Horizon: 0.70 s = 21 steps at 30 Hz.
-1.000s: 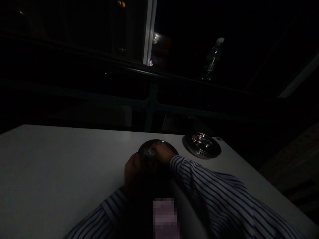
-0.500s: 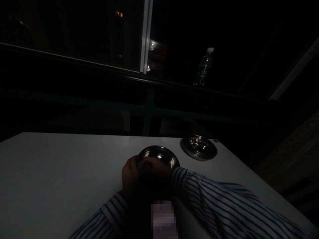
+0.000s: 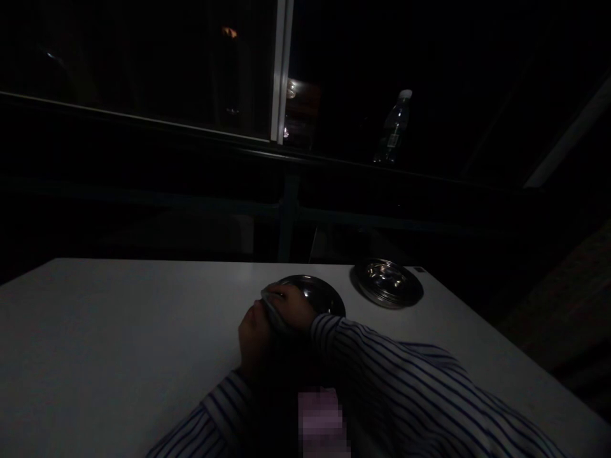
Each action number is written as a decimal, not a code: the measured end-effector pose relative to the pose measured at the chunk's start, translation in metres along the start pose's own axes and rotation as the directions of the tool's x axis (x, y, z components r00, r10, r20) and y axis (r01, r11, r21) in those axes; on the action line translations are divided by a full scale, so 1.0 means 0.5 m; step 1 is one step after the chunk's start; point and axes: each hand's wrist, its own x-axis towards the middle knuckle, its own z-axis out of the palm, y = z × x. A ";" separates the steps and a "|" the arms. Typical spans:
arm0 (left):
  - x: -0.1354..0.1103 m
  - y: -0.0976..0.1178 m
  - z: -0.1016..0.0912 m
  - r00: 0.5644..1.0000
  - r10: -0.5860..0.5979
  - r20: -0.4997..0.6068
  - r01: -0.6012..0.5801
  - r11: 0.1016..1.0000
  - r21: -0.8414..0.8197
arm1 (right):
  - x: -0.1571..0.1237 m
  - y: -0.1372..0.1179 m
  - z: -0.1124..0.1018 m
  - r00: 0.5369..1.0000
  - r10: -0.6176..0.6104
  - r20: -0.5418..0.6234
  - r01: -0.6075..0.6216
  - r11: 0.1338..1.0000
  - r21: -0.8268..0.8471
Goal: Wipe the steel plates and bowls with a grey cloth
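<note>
A shiny metal bowl (image 3: pixel 324 298) sits on the white table (image 3: pixel 119 331) in very dim light. My left hand (image 3: pixel 252 337) is closed against the bowl's near left side and holds it. My right hand (image 3: pixel 292 306) lies over the bowl's left rim, fingers curled and pressed on a small pale cloth (image 3: pixel 270 308) that shows just under the fingertips. Both arms wear striped sleeves, and the bowl's near part is hidden behind my hands.
A second, flatter metal dish (image 3: pixel 387 284) stands on the table to the right of the bowl, near the far edge. Behind the table runs a dark ledge with a clear plastic bottle (image 3: pixel 394 127) and a pale window frame (image 3: pixel 280 70).
My right hand has slid from the bowl's inside to its left rim, the cloth now showing beneath it. The left hand has stayed at the bowl's side.
</note>
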 end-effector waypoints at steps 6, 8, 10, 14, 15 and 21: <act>-0.006 0.021 -0.003 0.990 -0.117 -0.074 0.115 0.993 -0.033 | -0.037 -0.013 -0.010 0.974 -0.071 0.215 0.061 0.997 0.052; -0.010 0.030 -0.004 0.987 -0.144 -0.073 0.141 0.989 -0.035 | -0.036 -0.014 -0.010 0.978 -0.076 0.193 0.067 0.996 0.055; -0.012 0.036 -0.007 0.985 -0.157 -0.076 0.155 0.987 -0.034 | -0.034 -0.014 -0.007 0.984 -0.079 0.160 0.071 0.996 0.057; -0.013 0.036 -0.008 0.988 -0.130 -0.089 0.127 0.991 -0.039 | -0.042 -0.002 -0.006 0.969 -0.083 0.235 0.066 0.995 0.080; -0.013 0.035 -0.007 0.989 -0.122 -0.083 0.119 0.992 -0.040 | -0.044 0.002 -0.007 0.964 -0.081 0.254 0.060 0.994 0.090; -0.018 0.037 -0.008 0.992 -0.114 -0.055 0.114 0.993 0.000 | -0.020 0.001 0.004 0.996 -0.026 0.081 0.018 0.995 0.096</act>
